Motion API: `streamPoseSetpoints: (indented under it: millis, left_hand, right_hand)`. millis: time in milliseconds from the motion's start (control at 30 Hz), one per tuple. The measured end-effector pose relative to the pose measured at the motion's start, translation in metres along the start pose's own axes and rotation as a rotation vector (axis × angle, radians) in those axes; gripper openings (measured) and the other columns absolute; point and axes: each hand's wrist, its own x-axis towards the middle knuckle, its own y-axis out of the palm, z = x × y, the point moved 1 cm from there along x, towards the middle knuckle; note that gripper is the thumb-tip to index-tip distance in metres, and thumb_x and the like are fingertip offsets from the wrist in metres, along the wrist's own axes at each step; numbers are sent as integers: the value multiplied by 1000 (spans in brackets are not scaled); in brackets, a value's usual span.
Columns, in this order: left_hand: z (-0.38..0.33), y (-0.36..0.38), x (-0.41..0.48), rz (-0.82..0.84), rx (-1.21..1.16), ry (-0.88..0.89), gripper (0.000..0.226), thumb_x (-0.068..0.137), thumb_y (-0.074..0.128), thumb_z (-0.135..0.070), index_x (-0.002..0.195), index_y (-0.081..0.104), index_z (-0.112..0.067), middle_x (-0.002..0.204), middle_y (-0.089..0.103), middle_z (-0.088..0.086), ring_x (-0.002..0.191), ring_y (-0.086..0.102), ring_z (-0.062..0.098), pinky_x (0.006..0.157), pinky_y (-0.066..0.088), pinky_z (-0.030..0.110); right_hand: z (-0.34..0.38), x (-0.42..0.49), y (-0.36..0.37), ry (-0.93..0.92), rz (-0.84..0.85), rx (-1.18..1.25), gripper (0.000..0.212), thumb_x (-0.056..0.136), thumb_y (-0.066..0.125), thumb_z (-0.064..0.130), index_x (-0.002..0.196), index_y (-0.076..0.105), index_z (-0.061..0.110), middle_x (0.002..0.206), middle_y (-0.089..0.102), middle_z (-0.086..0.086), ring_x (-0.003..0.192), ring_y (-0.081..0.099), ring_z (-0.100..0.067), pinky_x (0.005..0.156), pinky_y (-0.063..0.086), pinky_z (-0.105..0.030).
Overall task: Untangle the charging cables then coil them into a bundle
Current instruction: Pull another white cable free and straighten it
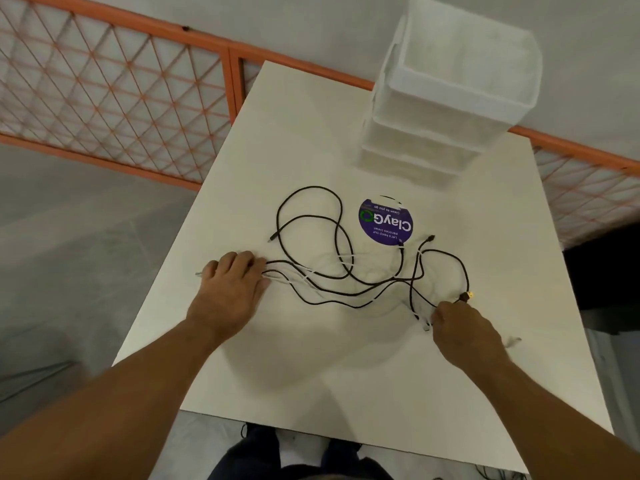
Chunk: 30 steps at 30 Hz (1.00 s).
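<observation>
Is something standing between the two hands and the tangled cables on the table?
Nothing visible does. The left hand holds the cables at their left end; the right hand touches them at the right.

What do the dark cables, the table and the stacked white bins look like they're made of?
The dark cables look like a matte rubbery or braided sheath: no shine, but too thin to tell which. The table seems a smooth matte off-white board, perhaps laminate, with an even surface. The bins look like frosted translucent plastic, given their milky walls.
</observation>
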Motion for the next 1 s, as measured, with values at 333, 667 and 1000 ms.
streamPoseSetpoints:
  millis: [333, 667, 1000]
  left_hand:
    - [15, 0, -5, -46, 69, 238, 41, 91, 38, -23, 121, 61, -7, 100, 60, 8, 84, 57, 30, 70, 49, 41]
    - [14, -16, 2, -12, 79, 383, 42, 77, 40, -6, 106, 70, -7, 90, 64, 5, 70, 61, 28, 57, 54, 34]
    - [-5, -32, 3, 52, 69, 187, 47, 86, 39, -33, 113, 69, -9, 97, 66, 4, 80, 63, 29, 69, 51, 40]
  right_hand:
    - [1, -4, -12, -35, 54, 145, 27, 98, 43, 38, 111, 58, 20, 110, 62, 0, 101, 59, -23, 80, 47, -33]
    - [-10, -1, -4, -33, 110, 142, 29, 97, 43, 43, 112, 57, 22, 106, 61, -1, 93, 60, -22, 76, 46, -33]
    - [-35, 8, -15, -79, 278, 288, 30, 93, 49, 28, 120, 61, 25, 118, 61, 1, 93, 56, -14, 76, 43, -24]
